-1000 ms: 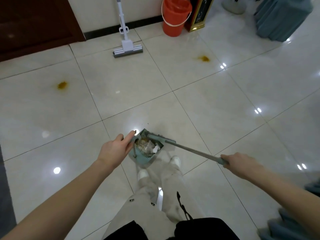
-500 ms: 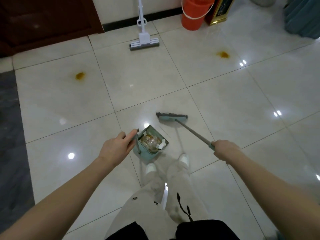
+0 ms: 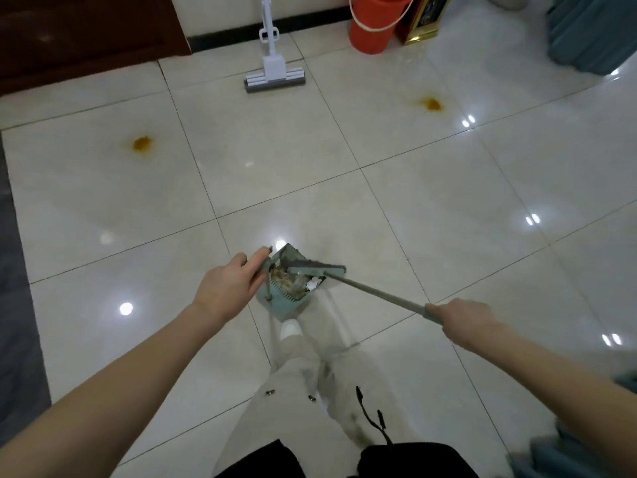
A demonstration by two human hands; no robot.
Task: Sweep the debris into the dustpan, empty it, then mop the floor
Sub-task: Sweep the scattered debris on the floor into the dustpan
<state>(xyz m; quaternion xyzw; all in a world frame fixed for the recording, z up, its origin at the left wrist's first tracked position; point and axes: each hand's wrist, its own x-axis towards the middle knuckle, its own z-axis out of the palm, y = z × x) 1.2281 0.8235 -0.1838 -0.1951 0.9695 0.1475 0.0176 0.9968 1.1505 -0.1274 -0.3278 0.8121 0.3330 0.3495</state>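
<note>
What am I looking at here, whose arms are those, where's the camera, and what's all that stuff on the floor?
There is no machine here. A person wears a camera on their head, so this single picture looks forward and down over their own two bare arms, legs and shoes.

The left hand has its grip on the upright handle of a pale green dustpan, which holds crumbly brown debris and a white scrap. The right hand grips the long handle of a broom, whose head sits across the dustpan's mouth.

The glossy tiled floor shows two orange-brown stains, one on the left and one on the right. A white sponge mop stands against the far wall, beside an orange bucket. A dark wooden door is at upper left.
</note>
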